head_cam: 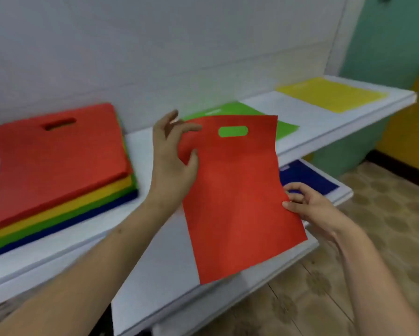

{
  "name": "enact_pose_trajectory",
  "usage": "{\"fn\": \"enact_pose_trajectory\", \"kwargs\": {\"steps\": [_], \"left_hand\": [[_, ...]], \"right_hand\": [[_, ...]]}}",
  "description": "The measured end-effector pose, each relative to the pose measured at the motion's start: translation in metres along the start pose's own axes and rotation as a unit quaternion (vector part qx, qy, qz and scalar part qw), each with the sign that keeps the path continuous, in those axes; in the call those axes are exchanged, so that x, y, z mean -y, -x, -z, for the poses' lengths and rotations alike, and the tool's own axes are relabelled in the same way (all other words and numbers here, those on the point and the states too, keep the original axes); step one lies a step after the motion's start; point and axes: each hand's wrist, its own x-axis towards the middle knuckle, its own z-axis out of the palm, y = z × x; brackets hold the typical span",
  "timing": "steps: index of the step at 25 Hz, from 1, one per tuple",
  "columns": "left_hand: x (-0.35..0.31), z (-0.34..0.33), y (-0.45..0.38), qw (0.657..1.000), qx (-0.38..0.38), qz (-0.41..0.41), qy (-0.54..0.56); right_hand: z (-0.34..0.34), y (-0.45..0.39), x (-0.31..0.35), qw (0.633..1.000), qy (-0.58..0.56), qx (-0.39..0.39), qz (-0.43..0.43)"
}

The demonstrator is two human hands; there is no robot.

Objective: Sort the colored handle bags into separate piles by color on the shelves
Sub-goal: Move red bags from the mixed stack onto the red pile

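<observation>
Red bag (237, 195) above white shelves (324, 132)

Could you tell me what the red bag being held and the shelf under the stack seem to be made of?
Red bag: probably thin non-woven fabric, matte; it hangs as a flat, slightly curling sheet with a die-cut handle slot. Shelf: smooth white board, perhaps painted or laminated; its rounded front edge shows a faint sheen. Blur leaves both uncertain.
</observation>
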Motion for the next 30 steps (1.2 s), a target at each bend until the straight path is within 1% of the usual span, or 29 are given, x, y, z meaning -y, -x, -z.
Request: {"fn": "enact_pose_trajectory", "kwargs": {"steps": [1, 2, 4, 5, 7, 9, 11, 13, 16, 20, 23, 25, 27, 28, 30], "left_hand": [[-0.003, -0.016, 0.023, 0.999, 0.046, -0.024, 0.003], [-0.002, -0.032, 0.048, 0.993, 0.11, -0.037, 0.013], [0.017, -0.062, 0.094, 0.968, 0.248, -0.034, 0.023], [0.036, -0.077, 0.115, 0.954, 0.299, -0.024, 0.017], [0.086, -0.103, 0.147, 0.932, 0.361, 0.008, -0.022], [0.137, -0.127, 0.168, 0.912, 0.4, 0.051, -0.076], [0.184, -0.146, 0.18, 0.891, 0.428, 0.067, -0.132], [0.228, -0.164, 0.185, 0.881, 0.436, 0.048, -0.179], [0.288, -0.191, 0.18, 0.87, 0.428, 0.022, -0.245], [0.351, -0.228, 0.171, 0.85, 0.425, 0.053, -0.306], [0.387, -0.257, 0.173, 0.835, 0.441, 0.072, -0.322], [0.402, -0.273, 0.179, 0.825, 0.441, 0.109, -0.336], [0.401, -0.284, 0.19, 0.82, 0.422, 0.182, -0.343], [0.396, -0.289, 0.197, 0.82, 0.403, 0.224, -0.339], [0.382, -0.299, 0.207, 0.835, 0.347, 0.294, -0.31]], "right_hand": [[0.011, 0.002, -0.021, 0.999, 0.011, -0.006, -0.03], [0.022, 0.004, -0.043, 0.997, 0.028, -0.013, -0.064], [0.04, 0.006, -0.084, 0.99, 0.053, -0.043, -0.123], [0.046, 0.006, -0.102, 0.984, 0.067, -0.074, -0.149], [0.052, 0.001, -0.132, 0.968, 0.111, -0.125, -0.185], [0.05, -0.015, -0.159, 0.96, 0.15, -0.15, -0.185], [0.046, -0.041, -0.189, 0.955, 0.179, -0.165, -0.172], [0.04, -0.077, -0.219, 0.949, 0.202, -0.18, -0.16], [0.032, -0.139, -0.268, 0.944, 0.25, -0.17, -0.134], [0.028, -0.222, -0.305, 0.939, 0.279, -0.177, -0.094], [0.027, -0.267, -0.319, 0.937, 0.284, -0.19, -0.072], [0.025, -0.288, -0.326, 0.934, 0.299, -0.182, -0.071], [0.024, -0.3, -0.33, 0.931, 0.31, -0.18, -0.074], [0.024, -0.303, -0.332, 0.929, 0.314, -0.179, -0.073], [0.022, -0.309, -0.333, 0.926, 0.327, -0.181, -0.062]]}}
